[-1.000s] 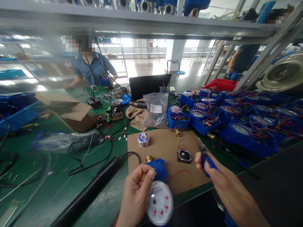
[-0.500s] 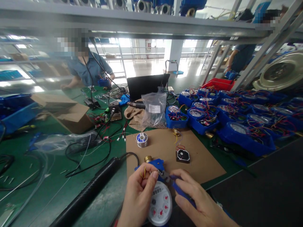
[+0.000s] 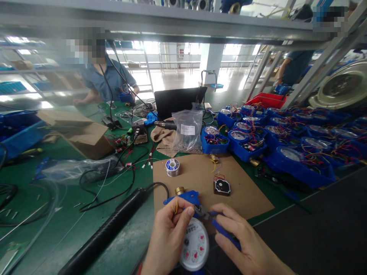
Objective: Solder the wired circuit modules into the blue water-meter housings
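Note:
My left hand [image 3: 172, 233] pinches a thin yellow wire [image 3: 176, 207] between thumb and fingers. Close beside its fingertips are the jaws of blue-handled pliers [image 3: 225, 231], perhaps cutters, gripped by my right hand [image 3: 243, 236]. Whether the jaws are closed on the wire I cannot tell. Under both hands lies a water meter with a round white dial [image 3: 195, 244] and red pointers. Its blue body [image 3: 187, 196] and brass fitting [image 3: 180, 190] show beyond my left hand, partly hidden by it.
On the cardboard sheet [image 3: 197, 172] sit a solder spool [image 3: 172, 168] and a small black module [image 3: 222, 187]. Several blue meters with loose wires [image 3: 246, 141] crowd the right. A black cylindrical tool [image 3: 106, 229] lies at left. Across the bench is a co-worker [image 3: 107, 84].
The pliers and my right hand have shifted very slightly right and down. My left hand keeps its pinch on the wire. The whole view has moved a little.

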Demonstrator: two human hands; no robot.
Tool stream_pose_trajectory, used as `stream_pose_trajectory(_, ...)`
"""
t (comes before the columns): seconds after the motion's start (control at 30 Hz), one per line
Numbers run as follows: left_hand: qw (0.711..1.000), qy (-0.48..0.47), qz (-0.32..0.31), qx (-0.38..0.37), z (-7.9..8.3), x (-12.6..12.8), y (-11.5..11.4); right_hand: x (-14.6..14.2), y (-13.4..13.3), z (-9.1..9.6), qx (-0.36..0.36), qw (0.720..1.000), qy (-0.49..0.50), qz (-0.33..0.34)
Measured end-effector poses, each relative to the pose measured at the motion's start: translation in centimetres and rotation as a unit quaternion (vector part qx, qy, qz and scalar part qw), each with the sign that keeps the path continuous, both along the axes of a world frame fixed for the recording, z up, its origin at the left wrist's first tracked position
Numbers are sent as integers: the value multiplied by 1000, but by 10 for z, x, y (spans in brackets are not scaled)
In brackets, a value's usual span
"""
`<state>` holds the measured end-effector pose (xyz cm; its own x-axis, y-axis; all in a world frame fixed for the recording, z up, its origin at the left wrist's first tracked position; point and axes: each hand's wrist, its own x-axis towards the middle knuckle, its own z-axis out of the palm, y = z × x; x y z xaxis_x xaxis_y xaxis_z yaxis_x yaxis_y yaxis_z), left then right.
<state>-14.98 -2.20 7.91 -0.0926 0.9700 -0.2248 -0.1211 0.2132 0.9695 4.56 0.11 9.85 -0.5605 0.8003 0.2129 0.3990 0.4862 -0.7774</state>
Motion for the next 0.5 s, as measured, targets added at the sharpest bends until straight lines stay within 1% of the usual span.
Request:
stream_pose_trajectory(0.1, 1000, 0, -7, 0, -1, -1, -2, 1, 3, 0, -16, 1000, 5, 24)
stream_pose_trajectory(0.2, 1000, 3, -13, 1, -3, -3, -3, -1, 2, 2, -65, 997, 21, 39)
stream_pose_trajectory(0.3, 1000, 5, -16, 3, -4, -1, -2, -7, -3, 2, -144, 986, 64, 49)
stream_pose_trajectory(0.37, 1000, 8, -9, 11, -4, 0, -2, -9, -6, 0, -221, 968, 106, 48)
stream_pose_trajectory(0.43, 1000, 15, 1, 18, -5, 0, -3, -4, -4, -4, -286, 946, 152, 31)
stream_pose_trajectory(0.47, 1000, 16, 12, 18, -6, -1, -4, 1, -1, -6, -301, 935, 186, 4)
stream_pose_trajectory(0.5, 999, 16, 25, 16, -7, -2, -6, 8, 4, -7, -297, 926, 230, -40)
